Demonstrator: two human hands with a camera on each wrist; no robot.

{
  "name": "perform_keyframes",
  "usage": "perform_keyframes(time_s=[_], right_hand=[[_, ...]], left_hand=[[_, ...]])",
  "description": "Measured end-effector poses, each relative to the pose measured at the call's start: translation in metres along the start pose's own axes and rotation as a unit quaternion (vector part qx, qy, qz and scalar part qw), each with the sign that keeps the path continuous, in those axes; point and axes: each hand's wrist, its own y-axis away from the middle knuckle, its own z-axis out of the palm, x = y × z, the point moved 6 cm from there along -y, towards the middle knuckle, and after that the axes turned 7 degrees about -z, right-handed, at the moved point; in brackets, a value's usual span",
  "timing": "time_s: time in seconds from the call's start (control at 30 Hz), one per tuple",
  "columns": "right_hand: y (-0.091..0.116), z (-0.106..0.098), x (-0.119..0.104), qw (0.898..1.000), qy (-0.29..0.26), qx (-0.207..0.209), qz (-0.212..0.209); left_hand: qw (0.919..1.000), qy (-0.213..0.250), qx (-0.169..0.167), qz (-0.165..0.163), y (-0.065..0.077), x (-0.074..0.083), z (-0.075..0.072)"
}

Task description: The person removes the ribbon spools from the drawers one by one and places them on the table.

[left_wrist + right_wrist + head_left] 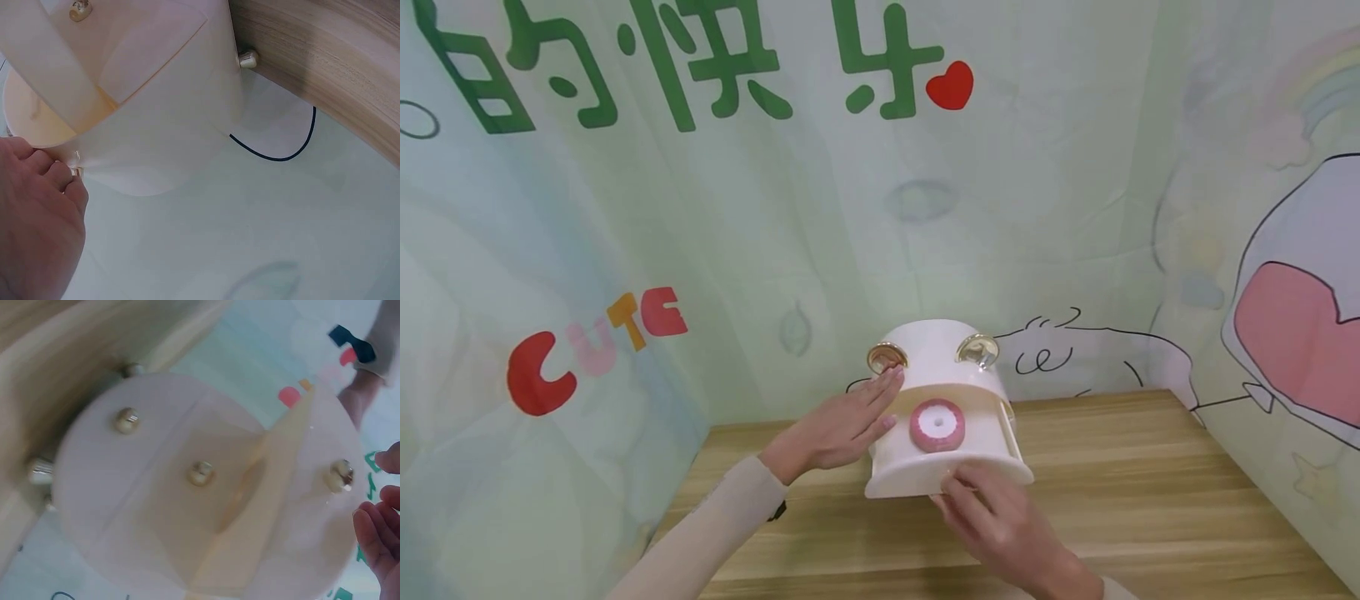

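A round white box (936, 350) with gold ear-like discs stands on the table, its top drawer (902, 479) pulled out. In that drawer sits a pink ribbon roll (955, 429) with a white centre. My left hand (842, 421), fingers straight in the head view, lies against the box's left side near the left gold disc (887, 358). My right hand (996, 521) is at the drawer's front with bent fingers. The right wrist view shows these fingers beside the drawer's gold knob (339, 476), with a gap between; the head view hides this knob.
Lower on the box front are two more gold knobs, one in the middle (201, 474). Gold feet (40, 472) hold the box up off the wooden table (1120, 500). A printed cloth backdrop (1037, 208) rises close behind and at both sides.
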Motion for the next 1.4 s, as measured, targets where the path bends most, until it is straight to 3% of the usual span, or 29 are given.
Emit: perform_keyframes(time_s=[0.17,0.3,0.57,0.87,0.97,1.1,1.4], right_hand=[[-0.017,-0.01,0.014,0.999,-0.028,0.018,0.036],[-0.022,-0.011,0.027,0.997,-0.038,-0.002,0.067],[-0.031,-0.004,0.051,0.988,-0.063,-0.098,0.101],[-0.043,0.015,0.073,0.97,-0.075,-0.22,0.076],[-0.043,0.025,0.081,0.949,-0.108,-0.285,0.082],[-0.04,0.04,0.094,0.907,-0.168,-0.369,0.115],[-0.029,0.07,0.106,0.838,-0.232,-0.48,0.117]], left_hand=[[1.0,0.0,0.003,-0.003,0.001,-0.001,0.001],[1.0,-0.001,0.003,-0.005,0.001,-0.001,0.002],[1.0,0.001,0.0,-0.007,0.003,-0.002,0.004],[1.0,-0.006,-0.001,-0.007,0.004,-0.001,0.005],[1.0,-0.004,-0.001,-0.007,0.004,0.0,0.005],[1.0,-0.002,0.0,-0.005,0.003,0.0,0.006],[1.0,-0.003,0.006,0.005,0.001,-0.001,0.003]])
